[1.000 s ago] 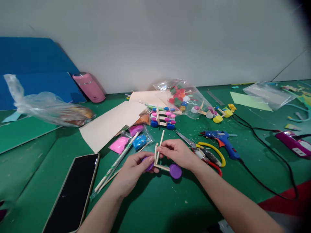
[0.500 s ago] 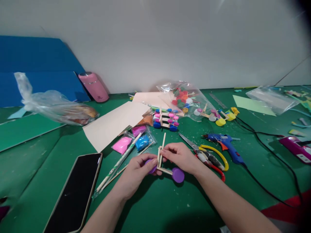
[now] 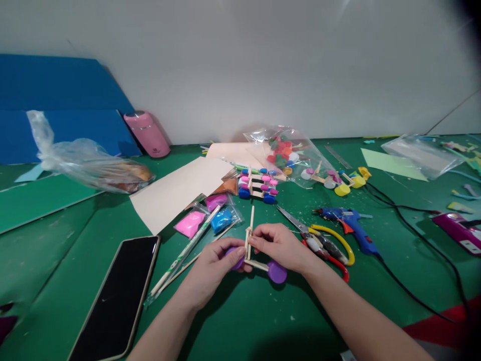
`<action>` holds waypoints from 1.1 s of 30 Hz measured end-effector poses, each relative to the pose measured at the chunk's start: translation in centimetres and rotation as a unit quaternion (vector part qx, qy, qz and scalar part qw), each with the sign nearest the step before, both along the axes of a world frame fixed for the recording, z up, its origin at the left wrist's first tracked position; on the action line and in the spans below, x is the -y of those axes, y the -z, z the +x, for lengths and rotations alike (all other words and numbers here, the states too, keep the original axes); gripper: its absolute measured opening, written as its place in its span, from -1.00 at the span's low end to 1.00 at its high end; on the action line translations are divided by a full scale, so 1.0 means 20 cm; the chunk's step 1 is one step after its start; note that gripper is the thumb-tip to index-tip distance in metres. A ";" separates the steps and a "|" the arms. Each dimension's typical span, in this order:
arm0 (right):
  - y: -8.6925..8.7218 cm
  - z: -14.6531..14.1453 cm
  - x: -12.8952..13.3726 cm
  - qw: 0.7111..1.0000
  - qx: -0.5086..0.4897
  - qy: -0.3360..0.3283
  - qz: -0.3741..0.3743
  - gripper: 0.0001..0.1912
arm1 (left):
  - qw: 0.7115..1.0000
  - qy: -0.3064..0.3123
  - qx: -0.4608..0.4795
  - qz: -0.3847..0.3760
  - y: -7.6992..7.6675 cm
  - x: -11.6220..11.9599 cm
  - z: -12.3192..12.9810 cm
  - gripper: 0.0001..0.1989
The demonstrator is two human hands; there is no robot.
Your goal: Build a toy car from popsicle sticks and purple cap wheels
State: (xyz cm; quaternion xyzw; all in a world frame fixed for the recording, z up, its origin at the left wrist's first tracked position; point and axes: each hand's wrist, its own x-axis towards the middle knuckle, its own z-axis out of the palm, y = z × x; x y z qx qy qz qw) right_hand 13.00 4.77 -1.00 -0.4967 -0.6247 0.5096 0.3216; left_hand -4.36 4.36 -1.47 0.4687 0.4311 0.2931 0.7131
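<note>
At the left of the green table (image 3: pixel 233 331), a phone (image 3: pixel 114 296) lies face up with its screen dark. To its right are a sleeve of sticks (image 3: pixel 184 253) and, just beyond, clay packs (image 3: pixel 190 223). The left hand (image 3: pixel 210 265) grasps the near-left part of a small frame, its thumb set on the left cap (image 3: pixel 234 257), which is purple and partly hidden by the fingers. The frame is at the middle of the work area, held up between the hands; from the left cap its crossbar (image 3: pixel 257 264) runs to the right cap (image 3: pixel 277 271), also purple. A short stick (image 3: pixel 247 244) rises from the crossbar. The right hand (image 3: pixel 280 245) pinches a longer stick (image 3: pixel 252 218) close beside it, with thumb and fingertips drawn together. The step in hand is judged to be lining up the longer stick against the frame. Whether its lower end is fixed to the crossbar cannot be told. The next move appears to call for a steady left hold, and for the right to keep both sticks parallel while the joint is settled. Further right, scissors (image 3: pixel 289 218) and a glue gun (image 3: pixel 351 223) lie on the table, untouched.
</note>
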 end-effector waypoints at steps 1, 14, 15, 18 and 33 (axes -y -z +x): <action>0.00 0.00 0.00 1.000 0.001 0.000 0.001 -0.78 | 1.000 -0.001 -0.001 0.000 0.00 0.00 0.00 -0.81; 0.00 -0.01 0.01 1.000 0.002 -0.004 -0.003 -0.82 | 1.000 0.001 0.003 -0.002 0.01 0.01 0.00 -0.81; 0.00 -0.01 0.01 1.000 0.002 -0.004 -0.004 -0.82 | 1.000 0.002 0.002 -0.001 0.01 0.01 0.00 -0.81; 0.00 -0.01 0.02 1.000 0.002 -0.003 -0.005 -0.83 | 1.000 0.003 0.001 -0.002 0.02 0.01 0.00 -0.82; 0.00 -0.01 0.01 1.000 0.004 0.001 0.005 -0.82 | 1.000 -0.011 0.000 -0.006 0.01 0.00 0.01 -0.79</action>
